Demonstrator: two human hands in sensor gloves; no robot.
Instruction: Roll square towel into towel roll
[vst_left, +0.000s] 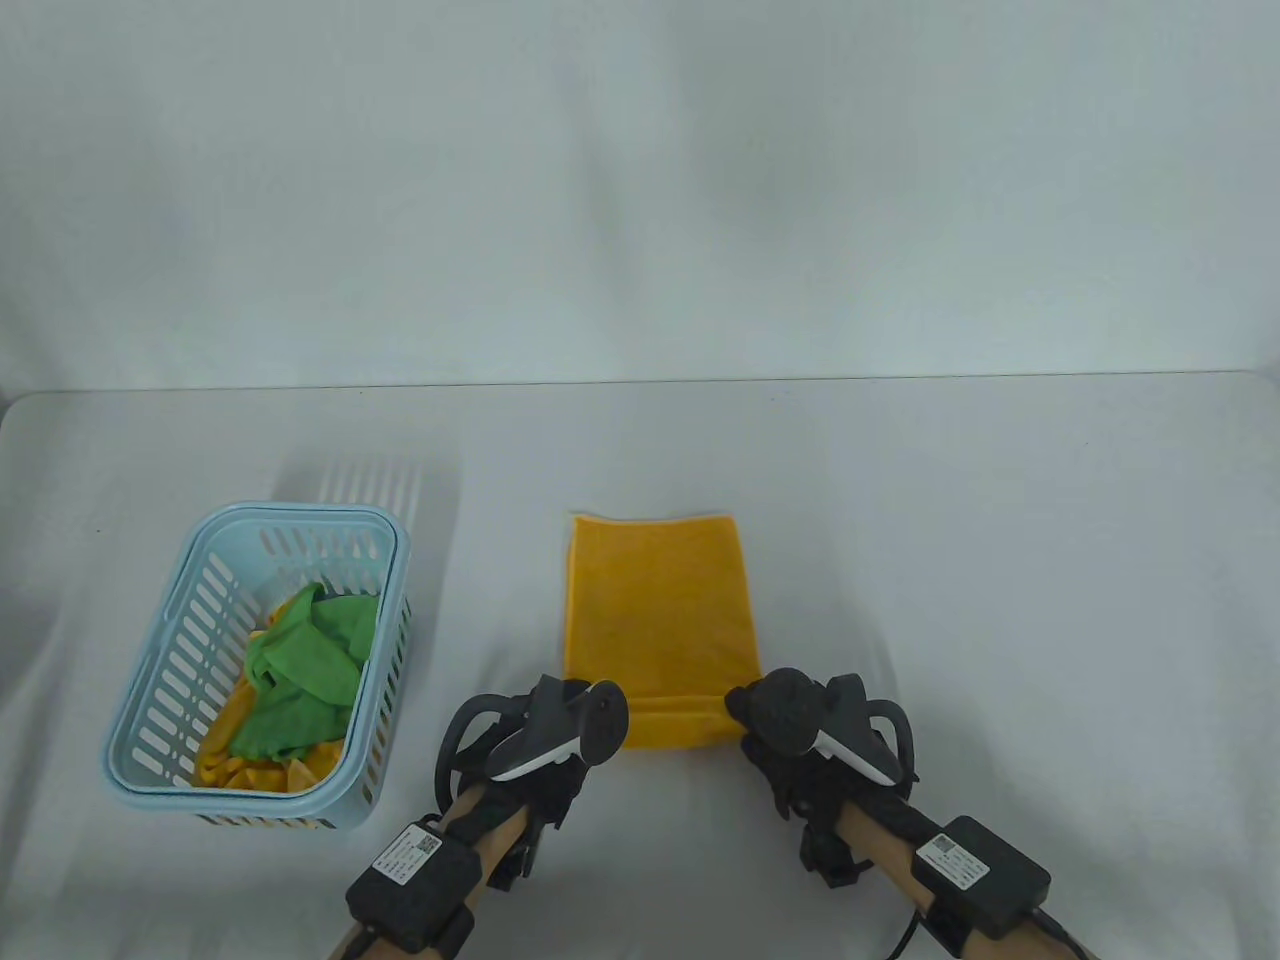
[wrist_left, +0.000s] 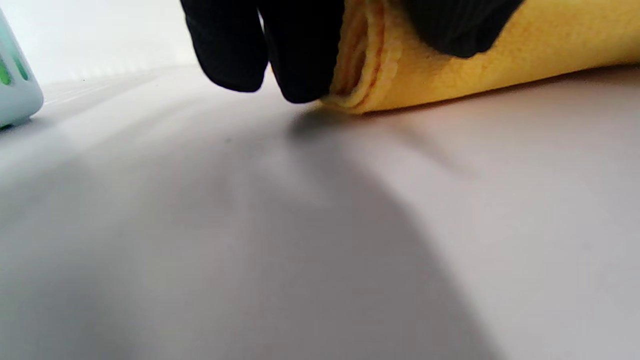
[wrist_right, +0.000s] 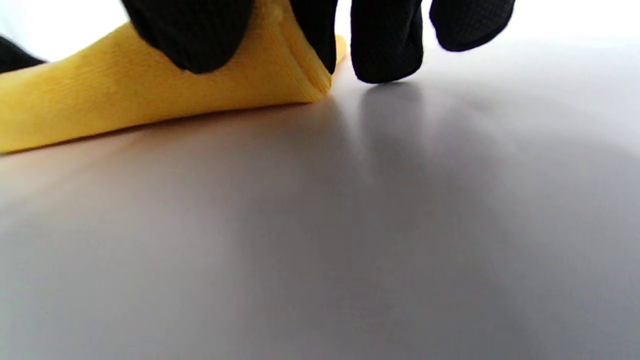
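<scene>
Yellow towel (vst_left: 655, 610) near edge rolled, left hand (vst_left: 545, 735) and right hand (vst_left: 800, 720) pinching its ends, layered fold shown only by wrist views

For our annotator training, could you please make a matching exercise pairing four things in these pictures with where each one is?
Things:
1. yellow folded cloth towel
2. pale blue slotted plastic basket
3. crumpled green cloth
4. left hand

Places:
A. inside the basket, on top of yellow cloths
B. flat at the table's middle, near edge turned up into a roll
C. at the towel's near left corner
D. on the table's left side

Pairs: 1-B, 2-D, 3-A, 4-C
</scene>
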